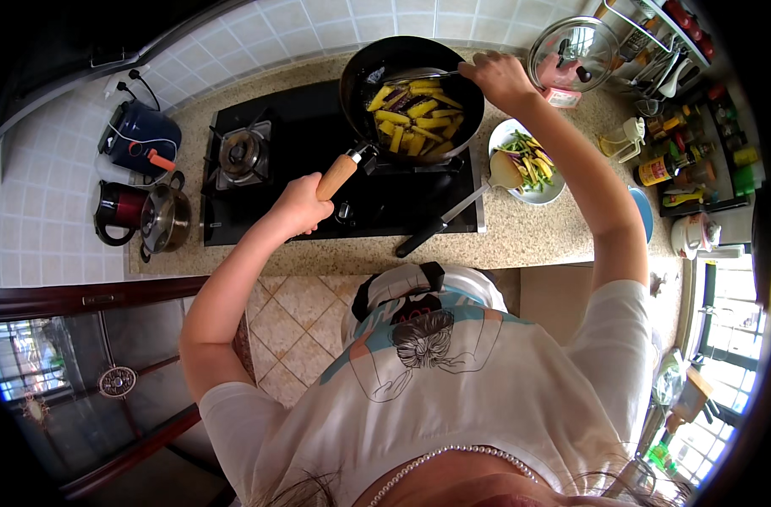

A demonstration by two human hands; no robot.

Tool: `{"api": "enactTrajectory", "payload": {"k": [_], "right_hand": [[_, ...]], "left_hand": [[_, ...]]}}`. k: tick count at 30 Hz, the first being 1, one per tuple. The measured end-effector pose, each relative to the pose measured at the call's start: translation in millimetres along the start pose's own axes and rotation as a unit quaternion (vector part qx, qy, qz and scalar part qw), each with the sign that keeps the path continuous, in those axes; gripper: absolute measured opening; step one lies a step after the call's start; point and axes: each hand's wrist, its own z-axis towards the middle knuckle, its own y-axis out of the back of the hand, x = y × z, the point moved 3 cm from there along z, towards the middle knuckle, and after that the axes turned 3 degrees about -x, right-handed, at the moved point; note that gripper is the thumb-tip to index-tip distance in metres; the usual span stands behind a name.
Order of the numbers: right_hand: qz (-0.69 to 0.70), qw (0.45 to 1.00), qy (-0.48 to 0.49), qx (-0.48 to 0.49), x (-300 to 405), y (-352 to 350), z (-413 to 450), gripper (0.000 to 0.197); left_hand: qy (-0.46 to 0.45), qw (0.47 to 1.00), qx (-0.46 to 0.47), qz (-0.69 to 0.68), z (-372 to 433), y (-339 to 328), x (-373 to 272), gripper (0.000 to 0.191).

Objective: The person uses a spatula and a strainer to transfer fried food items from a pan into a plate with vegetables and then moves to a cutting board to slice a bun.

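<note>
My left hand [300, 206] grips the wooden handle [338, 176] of a black wok [354, 95] over the right burner. Inside it lie several yellow strips with some purple skin, apparently eggplant [420, 109], in shiny oil. My right hand [499, 79], at the wok's right rim, holds a metal utensil [414, 75]; its head rests along the far side of the strips, and its exact kind is unclear. To the right, a white dish [537, 198] holds green and yellow-purple strips. A black-handled spatula [454, 214] has its head on the dish and its handle over the hob.
The left burner [238, 155] is bare. A glass lid [574, 51] stands at the back right, near an oil jug [623, 139] and a rack of bottles [677, 166]. A lidded pot [165, 215] and a dark kettle [116, 212] sit left of the hob [278, 218].
</note>
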Motion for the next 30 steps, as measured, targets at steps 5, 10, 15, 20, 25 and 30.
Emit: {"api": "enactTrajectory", "payload": {"k": [5,10,15,20,25,30], "right_hand": [[0.083,0.994,-0.068,0.016,-28.3,4.0,-15.7,0.02],[0.241,0.935,-0.131,0.225,-53.4,-20.6,-29.2,0.013],[0.446,0.796,-0.205,0.355,-32.8,-38.5,-39.9,0.016],[0.572,0.698,-0.261,0.341,0.3,-53.6,-46.8,0.021],[0.686,0.585,-0.318,0.295,38.2,-42.8,-33.0,0.021],[0.712,0.537,-0.374,0.255,52.6,-39.0,-20.7,0.019]], "left_hand": [[0.014,1.0,0.008,0.007,-0.9,-0.6,-0.4,0.022],[0.006,1.0,0.007,0.006,-2.3,-0.6,-4.0,0.022],[0.008,1.0,0.003,0.013,-3.3,1.2,-7.5,0.023],[0.013,1.0,0.007,0.023,-6.6,2.5,-17.8,0.024],[0.019,1.0,0.003,0.024,-7.7,-0.2,-14.7,0.023],[0.013,0.999,0.003,0.029,-7.8,-1.1,-15.4,0.027]]}}
